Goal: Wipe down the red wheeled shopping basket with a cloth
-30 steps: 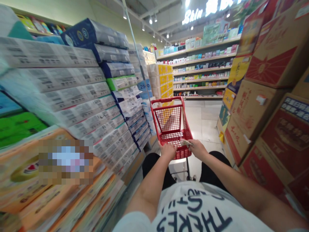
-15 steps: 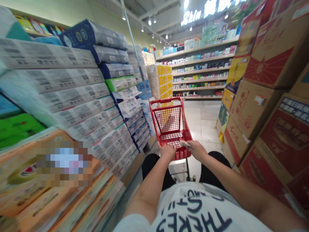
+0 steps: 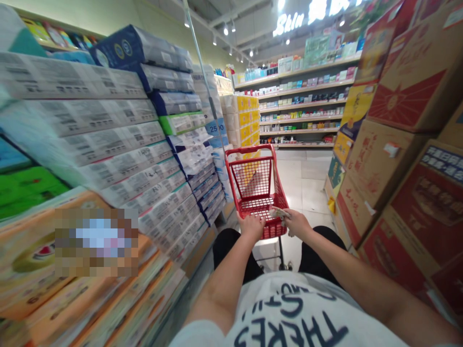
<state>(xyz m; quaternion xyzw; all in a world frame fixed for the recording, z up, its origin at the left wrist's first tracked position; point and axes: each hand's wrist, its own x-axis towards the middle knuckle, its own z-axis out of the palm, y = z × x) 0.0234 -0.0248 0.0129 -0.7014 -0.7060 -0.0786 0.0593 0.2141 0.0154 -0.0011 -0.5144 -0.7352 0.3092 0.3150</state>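
A red shopping cart with mesh sides stands right in front of my body. My left hand is closed over the near edge of the cart, where its handle is. To the right of it, my right hand pinches a small, pale, crumpled, paper-like thing. It sticks out to the left, over the cart's near end, and a bit of it shows under the fingers. Its exact kind is too small to make out. Whether my right hand also touches the cart, I cannot tell.
Stacked tissue packs line the left side, with orange packs closest to me. Cardboard boxes are piled along the right. Pale floor runs between them toward stocked shelves. A thin pole rises beside the cart.
My right hand has turned slightly, and more of the pale paper-like thing shows above and below its fingers. My left hand keeps its place on the cart.
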